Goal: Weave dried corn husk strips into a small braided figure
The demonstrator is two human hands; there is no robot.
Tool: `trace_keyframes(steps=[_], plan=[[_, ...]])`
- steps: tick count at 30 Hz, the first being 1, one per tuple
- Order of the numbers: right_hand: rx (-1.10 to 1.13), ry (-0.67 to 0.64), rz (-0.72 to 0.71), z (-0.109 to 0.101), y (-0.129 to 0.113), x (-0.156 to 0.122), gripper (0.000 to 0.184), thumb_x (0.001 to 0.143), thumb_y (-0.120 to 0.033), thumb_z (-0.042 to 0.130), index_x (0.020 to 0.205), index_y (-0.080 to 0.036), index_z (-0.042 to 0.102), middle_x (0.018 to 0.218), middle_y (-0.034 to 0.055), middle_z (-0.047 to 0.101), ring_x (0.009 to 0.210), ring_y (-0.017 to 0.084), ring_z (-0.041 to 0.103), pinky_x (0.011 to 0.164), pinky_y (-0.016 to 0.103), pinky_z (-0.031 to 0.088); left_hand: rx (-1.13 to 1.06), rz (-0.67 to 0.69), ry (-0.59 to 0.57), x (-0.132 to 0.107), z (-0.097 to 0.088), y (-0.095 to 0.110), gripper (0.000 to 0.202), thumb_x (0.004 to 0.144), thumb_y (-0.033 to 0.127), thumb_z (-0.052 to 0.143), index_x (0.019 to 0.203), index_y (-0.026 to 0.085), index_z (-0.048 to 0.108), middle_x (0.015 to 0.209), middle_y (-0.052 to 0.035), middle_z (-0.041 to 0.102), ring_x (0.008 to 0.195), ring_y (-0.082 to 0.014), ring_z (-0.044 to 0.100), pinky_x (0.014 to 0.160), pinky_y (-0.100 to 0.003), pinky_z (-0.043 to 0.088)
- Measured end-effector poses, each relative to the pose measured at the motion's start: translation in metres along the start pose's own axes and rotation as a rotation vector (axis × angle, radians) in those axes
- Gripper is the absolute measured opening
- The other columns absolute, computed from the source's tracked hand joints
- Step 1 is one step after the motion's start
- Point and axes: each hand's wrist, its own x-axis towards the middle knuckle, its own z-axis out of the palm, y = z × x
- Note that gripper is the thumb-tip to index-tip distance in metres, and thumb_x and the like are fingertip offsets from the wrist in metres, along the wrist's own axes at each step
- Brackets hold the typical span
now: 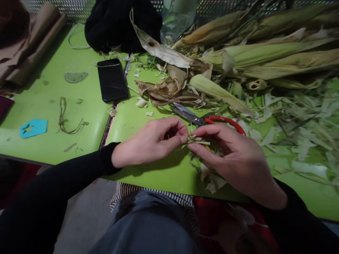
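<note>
My left hand (150, 141) and my right hand (233, 158) meet over the green table (164, 173), both pinching a small bundle of folded corn husk strips (195, 140) between thumbs and fingertips. Both hands are closed on it. Just behind my fingers lie red-handled scissors (209, 119), flat on the table with the blades pointing left. Pale husk pieces (212, 178) lie under my right hand near the table's front edge.
A pile of corn ears in husks (265, 56) fills the back right, with husk scraps (299, 116) strewn across the right side. A black phone (112, 80) lies at the back left, a twisted husk cord (65, 118) and a blue card with a star cut-out (33, 127) further left. A black bag (119, 24) stands behind.
</note>
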Motion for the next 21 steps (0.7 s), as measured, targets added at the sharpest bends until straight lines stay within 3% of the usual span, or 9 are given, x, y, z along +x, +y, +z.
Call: trace_keyframes(steps=[4, 7, 15, 21], plan=[[-0.164, 0.056, -0.173, 0.004, -0.004, -0.002, 0.01, 0.092, -0.024, 0.064, 0.099, -0.027, 0.071, 0.097, 0.0044, 0.078, 0.092, 0.024, 0.074, 0.085, 0.039, 0.057, -0.169, -0.118, -0.086, 0.002, -0.003, -0.002, 0.008, 0.091, 0.023, 0.058, 0.088, 0.015, 0.059, 0.077, 0.0018, 0.057, 0.069, -0.0092, 0.049, 0.062, -0.022, 0.04], [-0.233, 0.038, -0.209, 0.007, -0.007, -0.004, 0.014, 0.095, -0.025, 0.061, 0.102, -0.028, 0.072, 0.103, 0.0062, 0.078, 0.099, 0.026, 0.073, 0.09, 0.043, 0.055, -0.284, -0.185, -0.128, 0.005, -0.005, -0.005, 0.005, 0.088, 0.019, 0.06, 0.086, 0.015, 0.06, 0.078, 0.0013, 0.058, 0.069, -0.0088, 0.05, 0.062, -0.021, 0.041], [-0.193, -0.054, -0.127, 0.004, -0.007, -0.004, 0.013, 0.093, -0.034, 0.063, 0.099, -0.03, 0.074, 0.105, 0.0051, 0.078, 0.1, 0.028, 0.072, 0.091, 0.044, 0.054, -0.485, -0.405, -0.265, 0.013, -0.014, -0.005, 0.006, 0.078, 0.017, 0.064, 0.073, 0.014, 0.068, 0.067, 0.0011, 0.061, 0.06, -0.0073, 0.053, 0.054, -0.018, 0.04], [0.047, -0.12, 0.135, -0.005, -0.008, 0.006, 0.015, 0.087, -0.042, 0.068, 0.093, -0.029, 0.073, 0.089, 0.0029, 0.077, 0.085, 0.026, 0.073, 0.079, 0.041, 0.057, -0.528, -0.405, -0.258, 0.012, -0.01, -0.005, 0.012, 0.081, 0.018, 0.063, 0.07, 0.014, 0.065, 0.067, 0.0005, 0.06, 0.061, -0.0071, 0.053, 0.054, -0.017, 0.04]])
